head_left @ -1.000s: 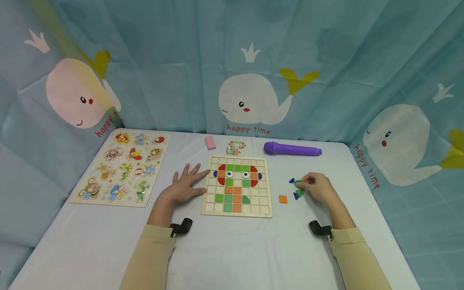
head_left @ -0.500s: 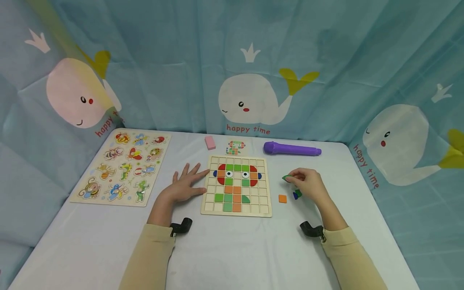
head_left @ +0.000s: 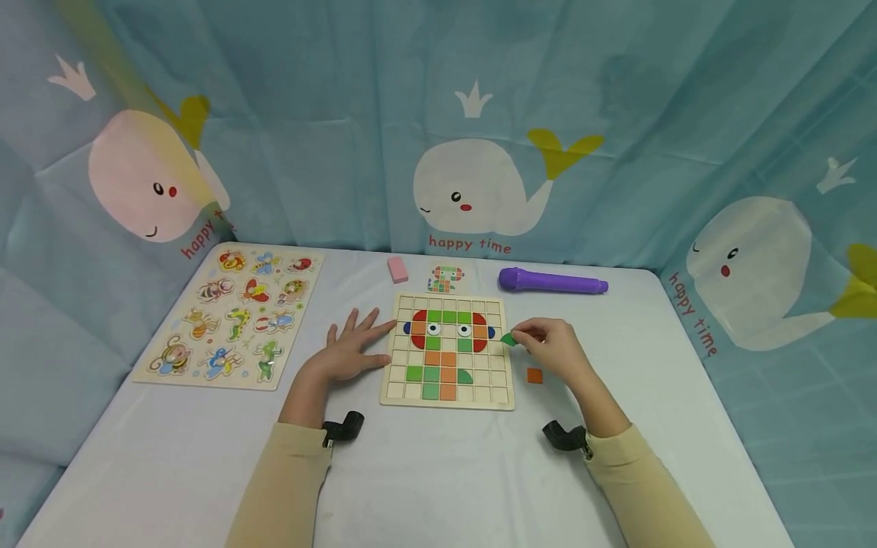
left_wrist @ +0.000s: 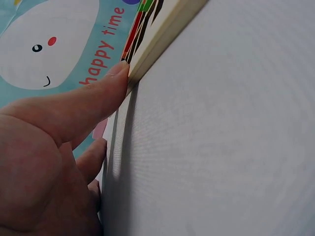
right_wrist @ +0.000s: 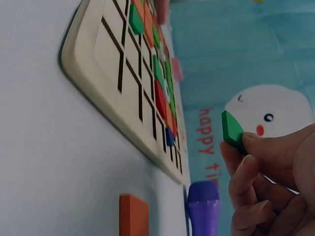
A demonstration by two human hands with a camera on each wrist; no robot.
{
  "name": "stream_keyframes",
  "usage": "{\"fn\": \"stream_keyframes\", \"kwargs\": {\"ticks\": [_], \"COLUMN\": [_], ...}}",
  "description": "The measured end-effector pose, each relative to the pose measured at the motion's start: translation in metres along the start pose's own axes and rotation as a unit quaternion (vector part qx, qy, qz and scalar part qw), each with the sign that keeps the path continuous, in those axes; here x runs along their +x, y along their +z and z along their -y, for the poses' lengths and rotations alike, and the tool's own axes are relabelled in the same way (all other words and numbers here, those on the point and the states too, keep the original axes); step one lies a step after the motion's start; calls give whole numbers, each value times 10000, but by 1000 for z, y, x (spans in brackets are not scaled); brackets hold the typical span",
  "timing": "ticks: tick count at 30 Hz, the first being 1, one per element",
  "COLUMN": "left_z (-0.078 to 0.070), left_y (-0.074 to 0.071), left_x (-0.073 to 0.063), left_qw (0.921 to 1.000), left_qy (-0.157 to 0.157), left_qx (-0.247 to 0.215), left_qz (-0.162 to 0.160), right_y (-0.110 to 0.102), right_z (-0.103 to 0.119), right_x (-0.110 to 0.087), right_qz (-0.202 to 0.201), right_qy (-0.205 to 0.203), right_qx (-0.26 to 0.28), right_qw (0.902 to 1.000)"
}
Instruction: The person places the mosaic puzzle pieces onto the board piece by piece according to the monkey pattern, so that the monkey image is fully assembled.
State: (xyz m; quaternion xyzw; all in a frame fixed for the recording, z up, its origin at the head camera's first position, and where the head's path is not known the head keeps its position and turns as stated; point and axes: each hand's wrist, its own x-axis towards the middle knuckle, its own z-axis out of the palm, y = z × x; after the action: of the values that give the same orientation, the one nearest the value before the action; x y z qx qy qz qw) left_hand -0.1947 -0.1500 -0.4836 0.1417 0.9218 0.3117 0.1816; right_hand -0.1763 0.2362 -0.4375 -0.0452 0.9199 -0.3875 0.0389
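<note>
In the head view my right hand [head_left: 553, 347] is at the right edge of the wooden grid board [head_left: 493, 387]. Thumb and fingertips pinch a green tile [right_wrist: 231, 132] with a pointed corner, held above the table. Colored tiles on the board form an animal-like figure with two eye tiles; a green quarter-circle tile [head_left: 465, 377] sits at its lower right. My left hand [head_left: 349, 354] lies with fingers spread at the board's left side, thumb and index finger touching its edge. An orange square tile [head_left: 534, 376] lies on the table, below the right hand.
Behind the board lie a small picture card [head_left: 446, 279], a pink block [head_left: 397, 269] and a purple microphone-shaped toy [head_left: 552, 281]. An insect picture puzzle board [head_left: 229, 323] lies at the left. A whale-print curtain [head_left: 329, 183] surrounds the table's back and sides.
My right hand has picked up the green tile and moved left with it to the board's edge. Small blue and green pieces seen earlier are now out of sight. The left hand stays put.
</note>
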Motion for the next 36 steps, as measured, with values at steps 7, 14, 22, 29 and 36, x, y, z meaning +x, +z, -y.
{"fn": "stream_keyframes", "kwargs": {"ticks": [7,14,22,29,36], "left_z": [1,1,1,3,4], "left_y": [-2,-2,-1,1,0], "left_x": [1,2,2,4,4], "left_qw": [10000,10000,10000,9999,9999], "left_qy": [12,19,49,-45,15], "left_qx": [29,43,55,52,126], "left_qz": [20,41,53,88,45], "right_y": [11,21,43,62,87], "right_z": [12,25,34,47,60], "right_x": [1,-1,4,9,17], "right_qz": [141,240,499,675,897], "right_qy": [-229,-284,-492,-762,-854], "right_qx": [16,-12,134,160,323], "right_qw": [9996,9993,9975,9947,9918]}}
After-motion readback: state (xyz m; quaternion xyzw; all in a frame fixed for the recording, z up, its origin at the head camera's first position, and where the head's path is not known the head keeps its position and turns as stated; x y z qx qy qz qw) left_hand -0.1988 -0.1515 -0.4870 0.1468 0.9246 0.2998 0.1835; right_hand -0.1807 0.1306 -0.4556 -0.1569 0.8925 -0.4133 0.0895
